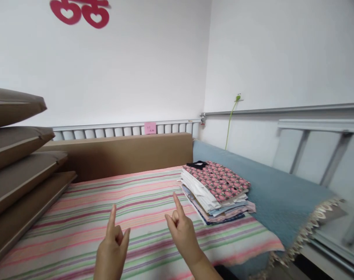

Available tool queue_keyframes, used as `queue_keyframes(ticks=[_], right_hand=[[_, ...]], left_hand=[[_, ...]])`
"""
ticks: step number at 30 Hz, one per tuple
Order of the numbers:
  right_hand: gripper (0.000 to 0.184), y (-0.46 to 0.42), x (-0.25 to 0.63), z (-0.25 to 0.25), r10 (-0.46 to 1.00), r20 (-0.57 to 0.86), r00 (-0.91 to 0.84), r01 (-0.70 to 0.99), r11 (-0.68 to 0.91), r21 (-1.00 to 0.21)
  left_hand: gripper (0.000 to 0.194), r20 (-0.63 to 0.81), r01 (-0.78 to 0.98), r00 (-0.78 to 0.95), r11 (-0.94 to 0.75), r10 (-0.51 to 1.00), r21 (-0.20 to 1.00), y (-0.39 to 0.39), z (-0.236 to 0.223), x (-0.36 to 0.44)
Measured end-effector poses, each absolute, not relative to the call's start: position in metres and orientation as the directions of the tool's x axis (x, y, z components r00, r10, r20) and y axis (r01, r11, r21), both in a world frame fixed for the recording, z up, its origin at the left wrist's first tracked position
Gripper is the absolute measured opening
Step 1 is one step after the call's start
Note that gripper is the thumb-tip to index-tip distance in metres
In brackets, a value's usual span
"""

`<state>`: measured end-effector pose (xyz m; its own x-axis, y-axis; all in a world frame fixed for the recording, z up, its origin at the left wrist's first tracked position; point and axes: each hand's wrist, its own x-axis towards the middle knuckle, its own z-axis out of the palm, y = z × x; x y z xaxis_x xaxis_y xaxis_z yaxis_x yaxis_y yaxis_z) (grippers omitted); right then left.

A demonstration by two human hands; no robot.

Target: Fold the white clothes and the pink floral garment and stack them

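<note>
My left hand (113, 241) is raised over a striped cloth (142, 202), index finger pointing up, thumb held apart and the other fingers curled. My right hand (181, 229) makes much the same shape, its index finger tilted up and to the left. Both hands hold nothing. Just beyond my right hand, to its right, lies a stack of folded clothes (204, 194). On top of that stack is a pink patterned garment (219, 181) with a black collar. White, light blue, pink and dark blue fabrics show beneath it.
Brown cushions (22, 167) are piled at the left. A long brown cushion (130, 153) stands along the back, before a white radiator (98, 132) with a pink note (150, 127). A blue lace-edged cover (270, 190) runs along the right. A green cord (229, 122) hangs from a wall socket.
</note>
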<state>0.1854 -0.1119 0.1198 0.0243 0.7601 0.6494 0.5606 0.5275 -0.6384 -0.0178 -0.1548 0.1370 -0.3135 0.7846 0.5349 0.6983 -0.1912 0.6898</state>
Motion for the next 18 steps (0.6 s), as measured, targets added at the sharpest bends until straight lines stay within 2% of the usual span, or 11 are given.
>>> queue_keyframes(ticks=[2,5,7,13,16,18], right_hand=[[0.063,-0.105,0.185,0.129,0.781,0.624,0.019,0.618,0.481,-0.621],[0.069,-0.093,0.187,0.146,0.868,0.495,0.041,0.757,0.296,-0.582],[0.073,-0.087,0.189,0.155,0.886,0.461,0.057,0.806,0.232,-0.545],[0.076,-0.086,0.192,0.160,0.887,0.460,0.035,0.847,0.218,-0.485],[0.076,-0.088,0.199,0.142,0.904,0.426,0.027,0.857,0.198,-0.476],[0.074,-0.097,0.209,0.116,0.930,0.367,-0.006,0.860,0.192,-0.472]], left_hand=[[0.077,0.545,0.721,-0.310,-0.181,0.779,0.669,-0.152,0.145,-0.022],[0.073,0.508,0.784,-0.292,-0.102,0.811,0.613,-0.143,0.154,-0.034],[0.074,0.498,0.806,-0.279,-0.081,0.821,0.587,-0.136,0.156,-0.042],[0.076,0.523,0.809,-0.240,-0.130,0.818,0.574,-0.129,0.147,-0.041],[0.072,0.477,0.832,-0.231,-0.082,0.848,0.549,-0.129,0.131,-0.039],[0.070,0.419,0.857,-0.200,-0.049,0.886,0.512,-0.130,0.104,-0.049]])
